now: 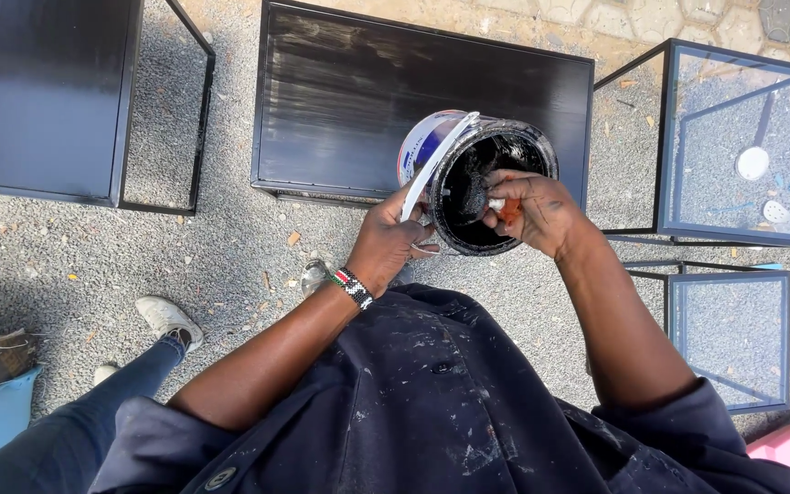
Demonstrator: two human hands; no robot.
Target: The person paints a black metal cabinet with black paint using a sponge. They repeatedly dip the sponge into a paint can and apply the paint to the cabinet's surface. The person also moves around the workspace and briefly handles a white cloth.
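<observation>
- Both hands work one paint can: left hand clamps its white rim handle, right hand pinches an orange-handled brush inside.
- One can, tilted, white-and-blue label, black inside, held above gravel.
- Two black tabletops.
- Two blue metal frames.

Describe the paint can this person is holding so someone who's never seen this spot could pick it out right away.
Start at the big black-painted tabletop lying on the gravel, centre top. Just in front of its near edge, the paint can is gripped by the left hand, with the right hand at its mouth. It is the only round container here: white-and-blue outside, coated black inside.
</observation>
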